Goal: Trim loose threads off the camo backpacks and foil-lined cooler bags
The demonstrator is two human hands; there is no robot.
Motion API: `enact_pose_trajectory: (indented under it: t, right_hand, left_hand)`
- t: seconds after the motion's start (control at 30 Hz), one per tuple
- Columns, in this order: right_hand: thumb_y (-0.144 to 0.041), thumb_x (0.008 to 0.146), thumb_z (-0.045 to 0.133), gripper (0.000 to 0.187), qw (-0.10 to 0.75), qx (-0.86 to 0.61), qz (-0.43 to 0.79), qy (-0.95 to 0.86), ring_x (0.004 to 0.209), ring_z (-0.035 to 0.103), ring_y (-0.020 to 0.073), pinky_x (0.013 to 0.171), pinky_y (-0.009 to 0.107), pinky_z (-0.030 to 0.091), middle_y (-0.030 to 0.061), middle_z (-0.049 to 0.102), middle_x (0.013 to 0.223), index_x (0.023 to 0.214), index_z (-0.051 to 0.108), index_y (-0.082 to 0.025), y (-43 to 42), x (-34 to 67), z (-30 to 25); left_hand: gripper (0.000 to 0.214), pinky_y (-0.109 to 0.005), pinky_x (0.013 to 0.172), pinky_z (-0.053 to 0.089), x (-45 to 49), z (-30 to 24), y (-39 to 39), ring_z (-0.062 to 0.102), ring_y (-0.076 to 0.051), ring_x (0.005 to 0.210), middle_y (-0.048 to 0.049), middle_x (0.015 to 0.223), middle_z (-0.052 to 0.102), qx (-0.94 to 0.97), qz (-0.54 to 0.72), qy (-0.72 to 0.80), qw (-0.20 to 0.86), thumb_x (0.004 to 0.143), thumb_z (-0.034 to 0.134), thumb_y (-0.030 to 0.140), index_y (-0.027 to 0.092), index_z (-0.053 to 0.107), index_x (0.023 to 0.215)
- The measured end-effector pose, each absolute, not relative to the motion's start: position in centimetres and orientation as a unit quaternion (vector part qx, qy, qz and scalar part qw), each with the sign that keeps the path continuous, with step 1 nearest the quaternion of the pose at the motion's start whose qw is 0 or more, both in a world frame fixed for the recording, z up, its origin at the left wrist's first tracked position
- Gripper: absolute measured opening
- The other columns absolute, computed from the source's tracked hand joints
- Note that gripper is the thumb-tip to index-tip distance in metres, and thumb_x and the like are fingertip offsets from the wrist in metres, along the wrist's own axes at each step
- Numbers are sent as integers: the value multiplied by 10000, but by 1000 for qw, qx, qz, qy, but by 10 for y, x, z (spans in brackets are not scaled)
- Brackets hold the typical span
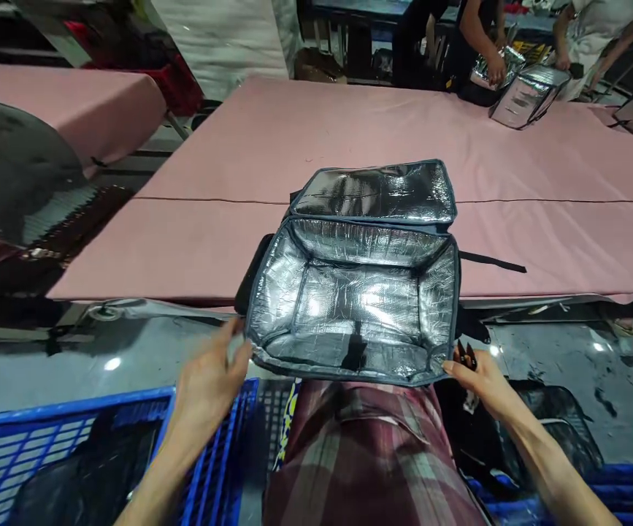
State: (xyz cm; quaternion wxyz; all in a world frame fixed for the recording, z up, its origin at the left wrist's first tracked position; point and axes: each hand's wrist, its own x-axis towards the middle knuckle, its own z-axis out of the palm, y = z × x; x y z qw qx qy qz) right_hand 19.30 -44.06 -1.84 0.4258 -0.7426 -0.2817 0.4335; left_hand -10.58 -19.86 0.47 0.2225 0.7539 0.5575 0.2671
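Note:
An insulated bag with a shiny silver lining lies at the front edge of the pink-covered table, its mouth facing me. Its silver-lined lid is folded back on the table behind the opening. My left hand, smeared by motion, is at the bag's lower left corner, thumb and fingers apart; whether it touches the rim I cannot tell. At the lower right corner, my right hand has its thumb against the rim. Dark pointed tips, seemingly thread snips, stick out from its fingers.
Blue plastic crates with dark bags stand at my left; another blue crate edge and black bags are at my right. Across the table, other people's hands work on silver bags. A black strap lies right.

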Motion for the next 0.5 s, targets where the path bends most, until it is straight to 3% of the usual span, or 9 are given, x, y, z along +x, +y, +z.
enact_pose_trajectory:
  t: [0.07,0.1,0.2,0.3,0.5]
  right_hand:
    - [-428,715,562,333,418,-742,434,-294,518,243,79,473,232,225,-55,285,552,576,368,-196,-443,187,-23]
    - [-427,720,557,328,419,-743,431,-295,520,258,81,477,232,239,-52,300,552,577,377,-194,-445,185,-26]
    - [-429,714,562,304,432,-750,417,-277,524,287,85,480,229,263,-45,338,559,596,417,-189,-453,181,-35]
    - [-425,689,573,286,440,-767,397,-247,518,294,87,471,228,267,-44,350,556,605,438,-188,-462,179,-40]
    - [-402,678,561,254,425,-797,368,-220,519,323,93,496,236,300,-41,376,545,603,460,-181,-471,183,-48]
  left_hand:
    - [398,-491,944,350,-69,14,-209,522,-326,1040,-154,1038,628,796,304,511,110,721,539,328,125,624,1052]
    - [337,-473,928,362,-44,13,-219,538,-301,1000,-147,1019,637,828,289,463,130,758,517,312,140,647,1017]
    - [243,-360,864,411,39,-9,-263,584,-215,880,-66,934,685,886,125,237,379,796,514,309,215,696,926]
    - [255,-264,705,435,95,-35,-302,591,-177,747,-31,784,695,813,-8,218,540,782,538,355,213,719,893]
    - [249,-236,574,375,113,-37,-328,562,-163,638,-25,626,657,759,-61,306,572,722,609,392,189,744,771]
